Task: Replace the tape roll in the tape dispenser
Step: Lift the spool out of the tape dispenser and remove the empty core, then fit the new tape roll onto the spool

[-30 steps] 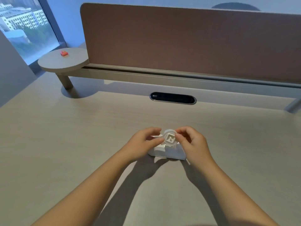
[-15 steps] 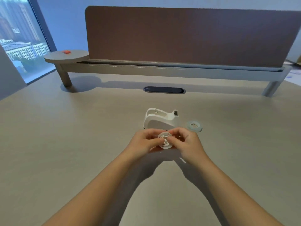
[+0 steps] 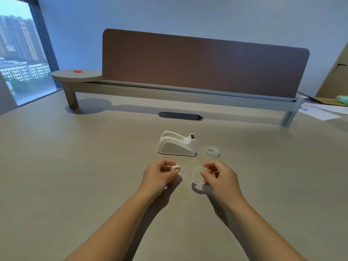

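A white tape dispenser (image 3: 177, 145) stands on the desk with its roll cradle bare. To its right lies a clear, bluish tape roll (image 3: 211, 152), flat on the desk. In front of the dispenser, my left hand (image 3: 160, 176) pinches a small white spindle hub (image 3: 174, 168). My right hand (image 3: 220, 177) holds a thin, nearly spent white tape ring (image 3: 196, 176) by its right side, just above the desk. The two hands are about a hand's width apart.
A brown divider panel (image 3: 203, 63) on a raised rail crosses the back of the desk, with a cable slot (image 3: 180, 116) in front of it. A round side shelf (image 3: 77, 75) carries a small red object (image 3: 76, 71). Papers and a cardboard box (image 3: 323, 104) lie far right.
My hands lifted the hub and ring off the dispenser, drew them toward me, then pulled them apart. The hub stayed in the left hand, the ring in the right.
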A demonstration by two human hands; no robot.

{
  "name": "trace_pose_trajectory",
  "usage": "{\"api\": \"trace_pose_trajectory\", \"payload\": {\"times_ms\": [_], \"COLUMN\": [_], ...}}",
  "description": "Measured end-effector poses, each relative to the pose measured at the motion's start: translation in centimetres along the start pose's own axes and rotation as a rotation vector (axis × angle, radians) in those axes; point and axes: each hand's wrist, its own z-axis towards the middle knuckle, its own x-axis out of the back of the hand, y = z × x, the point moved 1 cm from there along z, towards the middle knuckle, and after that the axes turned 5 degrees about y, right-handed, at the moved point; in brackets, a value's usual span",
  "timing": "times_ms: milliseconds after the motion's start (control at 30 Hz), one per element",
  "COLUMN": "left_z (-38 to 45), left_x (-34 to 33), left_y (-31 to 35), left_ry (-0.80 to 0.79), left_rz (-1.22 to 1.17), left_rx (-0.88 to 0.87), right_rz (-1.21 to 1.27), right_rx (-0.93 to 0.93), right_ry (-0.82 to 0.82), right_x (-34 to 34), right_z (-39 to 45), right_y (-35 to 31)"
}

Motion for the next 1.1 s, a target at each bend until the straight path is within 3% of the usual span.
{"api": "trace_pose_trajectory", "payload": {"times_ms": [300, 600, 700, 800, 933, 1100], "left_z": [1.7, 2.7, 2.7, 3.1, 4.5, 7.0], "left_x": [-1.2, -2.9, -3.8, -4.8, -7.7, -11.6], "left_y": [0.8, 1.3, 2.0, 2.7, 3.3, 3.4], "left_ry": [-0.085, -0.213, -0.237, -0.163, -0.065, -0.081], "left_rz": [-0.081, 0.089, 0.038, 0.087, 0.395, 0.811], "left_rx": [0.023, -0.043, -0.018, -0.071, -0.263, -0.494], "right_rz": [-0.192, 0.003, 0.025, 0.079, 0.092, 0.116], "right_rx": [0.039, 0.245, 0.232, 0.166, 0.035, -0.112], "right_ry": [-0.018, -0.147, -0.109, -0.017, 0.085, 0.175], "right_x": [-1.1, -1.1, -0.4, 1.0, 3.4, 5.0], "right_z": [3.4, 3.0, 3.4, 3.9, 4.6, 5.1], "right_y": [3.3, 1.4, 2.0, 2.8, 4.6, 6.8]}}
